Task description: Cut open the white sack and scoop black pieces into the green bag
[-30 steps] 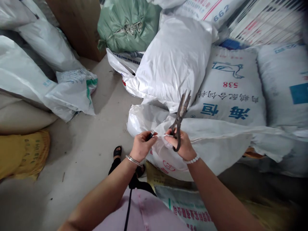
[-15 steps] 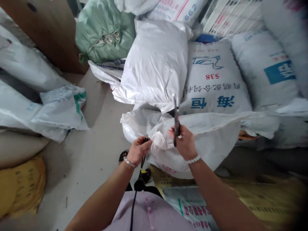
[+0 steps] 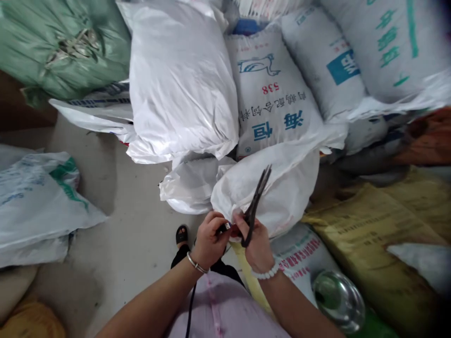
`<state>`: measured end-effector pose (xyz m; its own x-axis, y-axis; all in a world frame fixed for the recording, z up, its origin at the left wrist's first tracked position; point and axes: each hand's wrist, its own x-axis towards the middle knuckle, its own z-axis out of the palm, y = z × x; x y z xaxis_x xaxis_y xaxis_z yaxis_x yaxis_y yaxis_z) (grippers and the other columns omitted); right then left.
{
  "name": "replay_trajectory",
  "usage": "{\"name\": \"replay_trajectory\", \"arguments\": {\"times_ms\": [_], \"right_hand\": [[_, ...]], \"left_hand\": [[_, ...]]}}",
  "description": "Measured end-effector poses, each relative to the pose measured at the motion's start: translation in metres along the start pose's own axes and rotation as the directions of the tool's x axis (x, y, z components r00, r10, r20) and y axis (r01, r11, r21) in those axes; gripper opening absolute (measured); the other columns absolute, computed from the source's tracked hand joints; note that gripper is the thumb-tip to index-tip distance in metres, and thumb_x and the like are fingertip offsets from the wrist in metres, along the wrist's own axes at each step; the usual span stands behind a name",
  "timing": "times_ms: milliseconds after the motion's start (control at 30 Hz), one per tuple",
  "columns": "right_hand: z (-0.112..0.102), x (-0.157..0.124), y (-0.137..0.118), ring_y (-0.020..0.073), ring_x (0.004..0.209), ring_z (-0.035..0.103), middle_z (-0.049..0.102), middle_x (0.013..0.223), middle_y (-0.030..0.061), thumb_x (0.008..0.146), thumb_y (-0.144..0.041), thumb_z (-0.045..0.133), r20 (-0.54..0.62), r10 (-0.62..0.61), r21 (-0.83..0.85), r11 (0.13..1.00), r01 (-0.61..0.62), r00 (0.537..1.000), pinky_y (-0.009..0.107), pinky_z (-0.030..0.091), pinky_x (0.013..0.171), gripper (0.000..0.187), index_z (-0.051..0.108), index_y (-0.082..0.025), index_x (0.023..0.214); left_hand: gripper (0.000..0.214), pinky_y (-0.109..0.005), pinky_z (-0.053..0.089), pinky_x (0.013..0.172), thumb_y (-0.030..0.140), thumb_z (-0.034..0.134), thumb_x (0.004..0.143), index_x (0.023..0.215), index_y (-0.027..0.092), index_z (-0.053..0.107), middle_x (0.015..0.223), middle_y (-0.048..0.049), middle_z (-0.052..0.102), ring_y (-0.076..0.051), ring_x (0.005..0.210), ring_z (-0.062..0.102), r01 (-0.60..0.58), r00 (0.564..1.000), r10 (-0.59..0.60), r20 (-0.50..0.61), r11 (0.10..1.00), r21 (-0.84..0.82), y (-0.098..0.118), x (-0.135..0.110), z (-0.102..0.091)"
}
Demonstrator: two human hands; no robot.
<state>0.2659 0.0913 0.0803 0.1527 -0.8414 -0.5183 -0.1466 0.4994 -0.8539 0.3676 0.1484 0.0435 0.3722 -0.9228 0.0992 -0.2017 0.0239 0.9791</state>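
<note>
My right hand (image 3: 256, 241) is closed on the handles of dark rusty scissors (image 3: 256, 203), whose blades point up and away over a white woven sack (image 3: 282, 188). My left hand (image 3: 208, 241) is closed on a small black plug with a metal tip (image 3: 225, 228), its black cable (image 3: 190, 305) running down past my purple top. Both hands meet at the bunched corner of the white sack, low in the middle of the view.
Filled sacks are stacked behind: a plain white one (image 3: 179, 80), a printed one marked 538 (image 3: 271, 94), a green one (image 3: 63, 42). Yellow sacks (image 3: 380, 225) and a shiny metal bowl (image 3: 338, 298) lie at right. Flat bags (image 3: 35, 202) lie on the concrete floor (image 3: 123, 225). A sandalled foot (image 3: 181, 233) shows.
The view swung down and right, so the sacks shifted up and left. My hands drew nearer to me with the sack corner. The scissors tilted from edge-on to slanting right.
</note>
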Motion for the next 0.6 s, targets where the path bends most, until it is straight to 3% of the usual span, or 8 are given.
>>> {"name": "replay_trajectory", "arguments": {"times_ms": [100, 233, 367, 600], "right_hand": [[-0.002, -0.004, -0.006, 0.0118, 0.047, 0.051, 0.055, 0.053, -0.0001, 0.066, -0.041, 0.066, -0.045, 0.063, -0.014, 0.998, -0.063, 0.997, 0.022, 0.04, 0.046, 0.029, 0.054, -0.015, 0.063], [-0.004, -0.012, -0.004, 0.01, 0.048, 0.047, 0.05, 0.052, -0.0014, 0.069, -0.042, 0.064, -0.072, -0.04, -0.125, 0.992, 0.031, 0.997, 0.022, 0.038, 0.046, 0.03, 0.054, -0.014, 0.065], [-0.004, -0.012, 0.01, 0.0081, 0.047, 0.042, 0.045, 0.049, -0.004, 0.064, -0.035, 0.069, -0.177, -0.096, -0.157, 0.985, 0.068, 0.979, 0.02, 0.033, 0.043, 0.029, 0.049, -0.015, 0.059], [-0.006, -0.024, 0.027, 0.0142, 0.054, 0.055, 0.059, 0.058, 0.0014, 0.071, -0.036, 0.064, -0.243, -0.038, 0.027, 0.999, 0.046, 0.969, 0.024, 0.042, 0.051, 0.023, 0.057, -0.015, 0.068]], "left_hand": [[0.019, -0.024, 0.044, 0.066, 0.007, 0.054, 0.07, 0.085, 0.018, 0.057, 0.086, -0.005, 0.054, -0.013, 0.075, 0.053, -0.056, 0.994, 0.049, 0.1, 0.996, 0.068, -0.004, 0.001, -0.004], [0.024, -0.024, 0.046, 0.068, 0.006, 0.052, 0.068, 0.088, 0.018, 0.058, 0.088, -0.0063, 0.055, -0.014, 0.076, 0.055, -0.148, 0.968, 0.113, 0.224, 0.978, 0.148, -0.006, 0.003, -0.007], [0.027, -0.025, 0.047, 0.067, 0.005, 0.049, 0.068, 0.089, 0.018, 0.061, 0.088, -0.007, 0.056, -0.015, 0.075, 0.056, -0.225, 0.932, 0.154, 0.327, 0.955, 0.193, -0.007, 0.004, -0.008], [0.023, -0.024, 0.046, 0.07, 0.007, 0.054, 0.07, 0.089, 0.018, 0.06, 0.087, -0.0054, 0.058, -0.013, 0.077, 0.057, -0.042, 0.947, 0.033, 0.319, 0.999, 0.021, -0.012, 0.003, -0.011]]}}
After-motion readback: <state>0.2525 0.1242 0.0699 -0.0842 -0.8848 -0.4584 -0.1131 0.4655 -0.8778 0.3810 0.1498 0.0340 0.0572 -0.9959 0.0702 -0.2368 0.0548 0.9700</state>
